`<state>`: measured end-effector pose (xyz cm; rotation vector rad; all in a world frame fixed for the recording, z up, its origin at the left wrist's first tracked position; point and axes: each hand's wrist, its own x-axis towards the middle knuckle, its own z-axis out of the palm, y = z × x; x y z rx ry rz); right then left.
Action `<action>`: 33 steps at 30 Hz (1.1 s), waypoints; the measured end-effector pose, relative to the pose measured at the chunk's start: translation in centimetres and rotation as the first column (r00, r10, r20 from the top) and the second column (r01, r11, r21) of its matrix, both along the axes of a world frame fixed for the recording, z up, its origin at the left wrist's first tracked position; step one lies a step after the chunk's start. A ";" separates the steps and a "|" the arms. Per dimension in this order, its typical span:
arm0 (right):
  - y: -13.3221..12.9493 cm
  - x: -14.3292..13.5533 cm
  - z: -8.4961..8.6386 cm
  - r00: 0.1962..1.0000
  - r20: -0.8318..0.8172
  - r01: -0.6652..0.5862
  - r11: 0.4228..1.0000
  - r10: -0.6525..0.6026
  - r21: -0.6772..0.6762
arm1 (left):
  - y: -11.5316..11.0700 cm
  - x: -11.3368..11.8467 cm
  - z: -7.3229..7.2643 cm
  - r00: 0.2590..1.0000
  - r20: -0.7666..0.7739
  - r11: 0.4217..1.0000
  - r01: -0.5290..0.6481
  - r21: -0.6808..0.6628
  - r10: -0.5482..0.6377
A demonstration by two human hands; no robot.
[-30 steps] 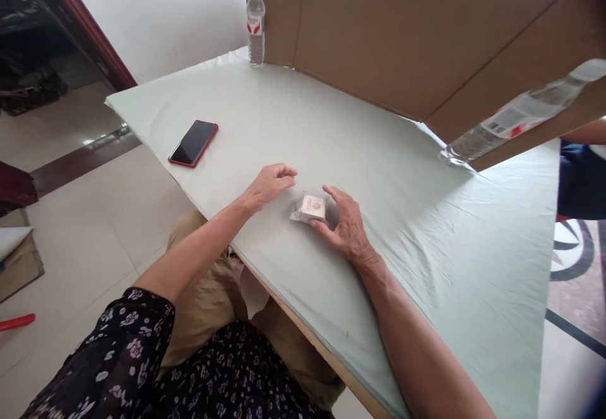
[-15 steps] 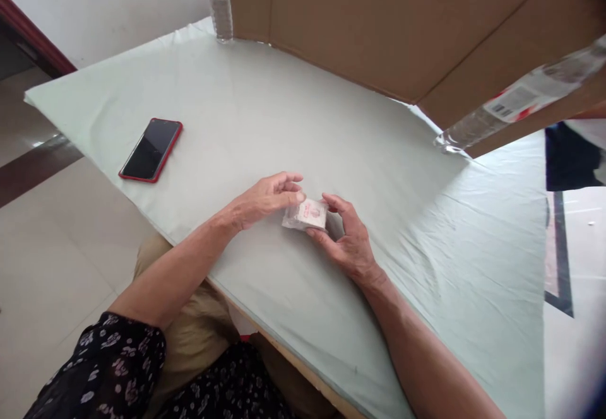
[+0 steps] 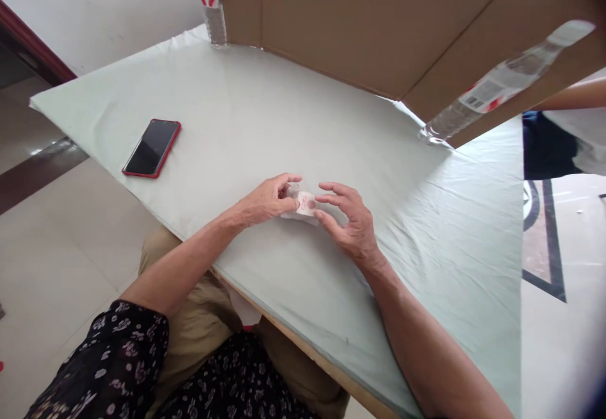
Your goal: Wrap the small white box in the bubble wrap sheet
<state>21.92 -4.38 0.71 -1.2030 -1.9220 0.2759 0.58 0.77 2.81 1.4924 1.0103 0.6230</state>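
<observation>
A small white packet (image 3: pixel 307 205) with a red round mark, wrapped in clear plastic, sits just above the pale green tablecloth (image 3: pixel 265 122) near the table's front edge. My left hand (image 3: pixel 267 199) pinches its left end between thumb and fingers. My right hand (image 3: pixel 348 223) holds its right side with thumb and fingertips. Most of the packet is hidden between the two hands.
A red-cased phone (image 3: pixel 152 147) lies face up at the left. One water bottle (image 3: pixel 210 2) stands at the back; another (image 3: pixel 497 84) leans against the cardboard screen (image 3: pixel 379 21). Another person's arm (image 3: pixel 575 94) shows at the far right.
My left hand moved right and took hold of the packet's left end. My right hand shifted its grip on the packet. The camera dropped and swung slightly.
</observation>
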 end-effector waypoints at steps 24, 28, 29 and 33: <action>2.3 2.9 -0.4 0.889 -0.398 0.170 0.970 -0.228 -0.175 | -1.0 0.4 0.2 0.958 0.050 0.945 0.270 0.184 -0.284; 2.7 3.6 -1.2 0.859 -0.502 -0.133 0.904 -0.099 -0.406 | -0.6 0.1 0.0 0.954 0.033 0.947 0.291 0.137 -0.298; 2.6 3.4 -1.1 0.850 -0.520 -0.194 0.872 -0.079 -0.449 | -0.6 0.1 0.0 0.955 0.029 0.947 0.290 0.138 -0.297; 1.9 2.1 -0.3 0.833 -0.538 -0.231 0.804 -0.128 -0.548 | -0.4 0.0 0.0 0.948 0.012 0.940 0.313 0.138 -0.318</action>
